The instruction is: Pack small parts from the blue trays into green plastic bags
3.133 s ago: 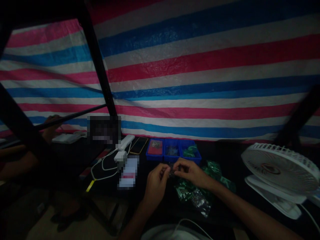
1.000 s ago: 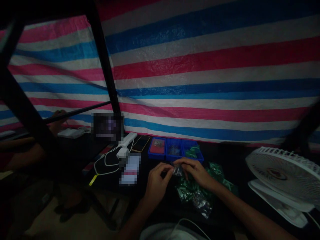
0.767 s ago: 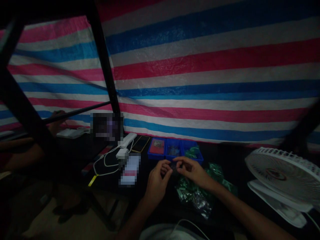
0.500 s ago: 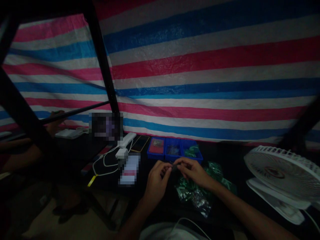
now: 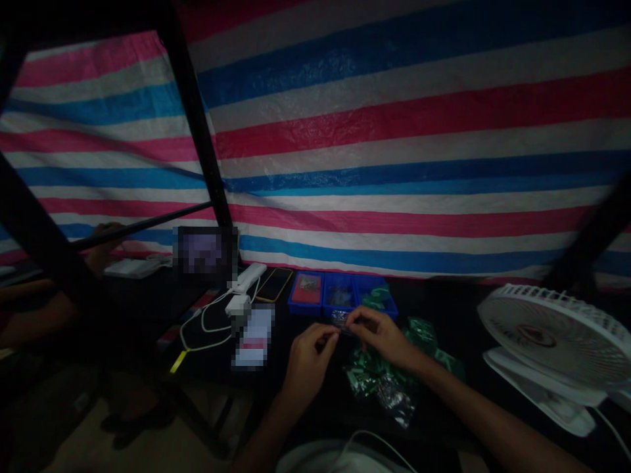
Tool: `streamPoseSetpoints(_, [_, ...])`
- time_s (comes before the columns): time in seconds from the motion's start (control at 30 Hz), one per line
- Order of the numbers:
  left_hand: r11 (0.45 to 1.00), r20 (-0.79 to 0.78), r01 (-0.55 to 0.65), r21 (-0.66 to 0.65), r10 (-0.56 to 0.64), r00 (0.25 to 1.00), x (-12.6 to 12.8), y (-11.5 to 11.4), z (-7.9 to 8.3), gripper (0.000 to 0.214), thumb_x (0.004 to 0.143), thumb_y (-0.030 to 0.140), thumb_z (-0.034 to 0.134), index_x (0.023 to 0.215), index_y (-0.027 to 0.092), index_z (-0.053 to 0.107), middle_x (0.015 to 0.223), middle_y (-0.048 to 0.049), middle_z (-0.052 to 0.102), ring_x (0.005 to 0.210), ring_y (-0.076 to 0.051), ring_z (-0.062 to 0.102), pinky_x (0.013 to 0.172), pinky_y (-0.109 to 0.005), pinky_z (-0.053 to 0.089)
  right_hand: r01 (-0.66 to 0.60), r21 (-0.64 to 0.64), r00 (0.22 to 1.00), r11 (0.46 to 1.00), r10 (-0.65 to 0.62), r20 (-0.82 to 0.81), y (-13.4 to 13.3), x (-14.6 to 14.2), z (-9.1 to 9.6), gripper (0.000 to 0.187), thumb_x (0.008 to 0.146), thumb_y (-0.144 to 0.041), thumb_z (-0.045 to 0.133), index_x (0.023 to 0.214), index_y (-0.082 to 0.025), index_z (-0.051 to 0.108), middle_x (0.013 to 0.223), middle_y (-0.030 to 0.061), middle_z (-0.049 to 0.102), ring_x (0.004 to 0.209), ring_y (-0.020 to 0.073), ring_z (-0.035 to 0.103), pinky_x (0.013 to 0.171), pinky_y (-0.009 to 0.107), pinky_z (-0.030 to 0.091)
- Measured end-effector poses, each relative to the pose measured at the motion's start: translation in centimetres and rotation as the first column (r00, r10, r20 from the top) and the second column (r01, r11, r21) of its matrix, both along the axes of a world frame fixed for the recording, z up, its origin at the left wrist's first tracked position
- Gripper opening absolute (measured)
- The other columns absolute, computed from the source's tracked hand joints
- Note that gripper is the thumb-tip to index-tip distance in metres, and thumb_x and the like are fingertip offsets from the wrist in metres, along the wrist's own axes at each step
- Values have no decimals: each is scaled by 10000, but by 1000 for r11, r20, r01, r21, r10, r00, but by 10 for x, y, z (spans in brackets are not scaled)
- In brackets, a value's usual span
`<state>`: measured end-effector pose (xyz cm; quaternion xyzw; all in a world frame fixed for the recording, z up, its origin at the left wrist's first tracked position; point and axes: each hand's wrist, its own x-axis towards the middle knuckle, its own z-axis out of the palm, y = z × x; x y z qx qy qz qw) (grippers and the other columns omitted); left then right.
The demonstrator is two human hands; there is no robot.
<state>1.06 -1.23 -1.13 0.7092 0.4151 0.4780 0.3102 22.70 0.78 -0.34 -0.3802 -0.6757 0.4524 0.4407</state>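
Over the dark table, my left hand [image 5: 309,358] and my right hand [image 5: 382,335] meet fingertip to fingertip. Between them is a small clear plastic bag [image 5: 340,320], pinched by both hands; its contents are too dark to make out. Beneath and beside my right hand lies a heap of clear bags with green pieces [image 5: 367,374]. Just beyond my hands stand three joined blue bins [image 5: 305,310]. The left one holds a red piece and small pale parts, the middle one clear bags, the right one green pieces.
A white fan [image 5: 542,348] stands at the right. To the left are a phone [image 5: 274,284], a white power strip [image 5: 250,278], a charger with looping cable [image 5: 238,304] and a blurred-out sheet [image 5: 255,338]. Another person's arm [image 5: 44,309] shows at far left, behind black frame bars [image 5: 197,131].
The small bag between my fingertips shows more plainly, sticking up and catching light. My hands stay close together with slight finger movement. The view has shifted a little.
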Motion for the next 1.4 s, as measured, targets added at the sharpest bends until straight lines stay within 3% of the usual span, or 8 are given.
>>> streamPoseSetpoints(0.17, [999,39,12,-40,-10,999,0,0,-1,121,958,242,645,1052,215,716,1017,-40,781,932,-202,737,845,-318,557,18,24,999,1000,-20,50,1,-1,-1,367,895,-540,770,928,-197,642,689,-53,537,513,90,467,481,212,383])
streamPoseSetpoints(0.27, [998,65,0,-55,3,998,1,-1,-1,140,958,257,650,1090,214,674,1013,-44,775,929,-198,736,826,-316,554,25,33,999,999,-26,31,2,-1,-2,371,887,-530,783,943,-210,604,733,-54,543,519,83,450,479,205,375])
streamPoseSetpoints(0.5, [998,121,-21,-52,27,992,2,2,-7,400,940,257,669,1322,216,557,974,-22,744,874,-174,708,778,-292,530,-51,-7,999,999,51,1,0,-1,-3,469,886,-470,804,1223,-247,565,857,-39,596,562,87,492,502,201,402])
streamPoseSetpoints(0.67, [1000,58,-14,-19,15,998,2,1,-3,177,961,280,650,1110,205,706,902,-16,702,795,-161,665,725,-272,498,-40,53,996,998,35,88,0,1,-4,296,932,-478,748,995,-201,665,789,-24,589,590,105,492,542,226,403])
streamPoseSetpoints(0.8, [1000,23,-3,22,3,1000,1,-2,3,149,991,288,618,956,200,733,901,-25,698,805,-162,663,722,-264,480,-40,69,995,997,33,93,-1,1,-3,302,952,-496,717,993,-203,659,745,-31,559,589,117,500,542,234,401])
streamPoseSetpoints(1.4, [999,27,39,-30,-39,999,1,-4,1,123,980,276,632,998,203,730,853,-14,736,776,-160,680,716,-244,488,-29,19,999,999,29,25,-1,-1,-6,368,969,-583,656,962,-220,595,784,-39,500,534,99,478,464,214,426])
